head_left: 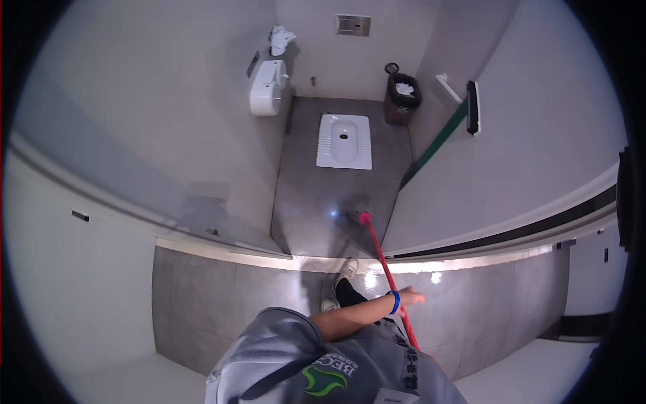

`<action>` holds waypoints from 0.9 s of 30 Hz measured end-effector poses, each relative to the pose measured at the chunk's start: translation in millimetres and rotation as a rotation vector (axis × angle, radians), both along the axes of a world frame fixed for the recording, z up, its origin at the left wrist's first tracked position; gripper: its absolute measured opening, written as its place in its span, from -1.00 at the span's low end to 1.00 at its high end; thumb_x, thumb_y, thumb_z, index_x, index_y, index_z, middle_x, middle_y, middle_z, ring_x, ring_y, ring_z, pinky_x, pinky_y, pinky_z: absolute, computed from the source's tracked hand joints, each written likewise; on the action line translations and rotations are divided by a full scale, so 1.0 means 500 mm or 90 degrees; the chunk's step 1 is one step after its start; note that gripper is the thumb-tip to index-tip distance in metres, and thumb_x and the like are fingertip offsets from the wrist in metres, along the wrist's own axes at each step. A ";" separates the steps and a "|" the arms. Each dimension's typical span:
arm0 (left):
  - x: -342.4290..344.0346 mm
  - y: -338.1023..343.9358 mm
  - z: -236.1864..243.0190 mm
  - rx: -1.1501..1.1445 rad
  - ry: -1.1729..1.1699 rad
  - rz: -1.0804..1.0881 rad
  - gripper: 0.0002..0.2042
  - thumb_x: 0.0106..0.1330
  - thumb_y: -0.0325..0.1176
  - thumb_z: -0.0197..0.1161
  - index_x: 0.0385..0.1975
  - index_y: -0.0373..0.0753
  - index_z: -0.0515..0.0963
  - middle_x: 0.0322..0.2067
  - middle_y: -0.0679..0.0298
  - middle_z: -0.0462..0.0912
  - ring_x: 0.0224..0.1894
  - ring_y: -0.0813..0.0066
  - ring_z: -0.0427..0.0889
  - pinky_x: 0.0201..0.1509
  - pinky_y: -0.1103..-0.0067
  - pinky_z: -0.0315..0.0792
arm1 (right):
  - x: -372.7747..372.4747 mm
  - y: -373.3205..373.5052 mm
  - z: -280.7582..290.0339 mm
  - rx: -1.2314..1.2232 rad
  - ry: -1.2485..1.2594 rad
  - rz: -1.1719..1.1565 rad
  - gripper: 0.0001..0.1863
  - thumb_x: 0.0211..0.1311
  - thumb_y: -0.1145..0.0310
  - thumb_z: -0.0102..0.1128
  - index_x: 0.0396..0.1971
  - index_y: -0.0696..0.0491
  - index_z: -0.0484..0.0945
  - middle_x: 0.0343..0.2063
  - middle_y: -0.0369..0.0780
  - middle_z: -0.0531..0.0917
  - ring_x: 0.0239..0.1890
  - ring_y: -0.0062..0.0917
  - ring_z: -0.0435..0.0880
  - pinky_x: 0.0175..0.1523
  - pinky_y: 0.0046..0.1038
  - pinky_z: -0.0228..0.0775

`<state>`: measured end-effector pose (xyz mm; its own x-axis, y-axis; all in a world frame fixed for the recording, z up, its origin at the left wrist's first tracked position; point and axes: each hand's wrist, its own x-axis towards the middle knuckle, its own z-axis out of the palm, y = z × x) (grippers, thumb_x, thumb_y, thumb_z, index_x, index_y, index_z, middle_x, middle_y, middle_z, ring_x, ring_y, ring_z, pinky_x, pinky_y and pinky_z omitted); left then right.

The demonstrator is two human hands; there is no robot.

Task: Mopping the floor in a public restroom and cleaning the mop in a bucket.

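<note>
My left hand (408, 297), with a blue wristband (393, 302) at the wrist, reaches across my body from the left. It is closed around the red handle (385, 266) of a mop. The handle slants down over the doorway from the pink socket (365, 217) to my waist. Dark, thin strands of the mop head (361, 204) rest on the grey stall floor (303, 195), close to the right partition. My right hand does not show.
A white squat toilet (324, 141) is set in the stall floor. A dark bin (398, 111) holding white paper stands at the back right. On the left wall hangs a white paper dispenser (264, 94). A pale raised sill (316, 264) crosses the doorway before my shoes (347, 269).
</note>
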<state>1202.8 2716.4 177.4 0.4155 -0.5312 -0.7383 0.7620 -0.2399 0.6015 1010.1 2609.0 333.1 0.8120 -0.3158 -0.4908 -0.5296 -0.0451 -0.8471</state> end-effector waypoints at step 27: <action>0.505 -0.209 0.610 -0.209 -0.968 0.129 -0.17 0.23 -0.19 0.21 0.39 -0.35 -0.10 0.40 -0.16 -0.20 0.44 -0.10 -0.09 0.37 0.27 0.15 | 0.972 -0.037 -0.381 0.098 0.034 0.234 -0.53 0.42 0.14 -0.06 0.27 -0.10 0.24 -0.64 -0.33 0.46 -0.74 -0.60 0.39 -0.65 -0.47 0.26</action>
<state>1455.1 2612.1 482.6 0.7156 -0.4241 0.5550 -0.5819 0.0775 0.8096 1495.9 2590.3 142.5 0.8296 0.0715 -0.5537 -0.5447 -0.1139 -0.8308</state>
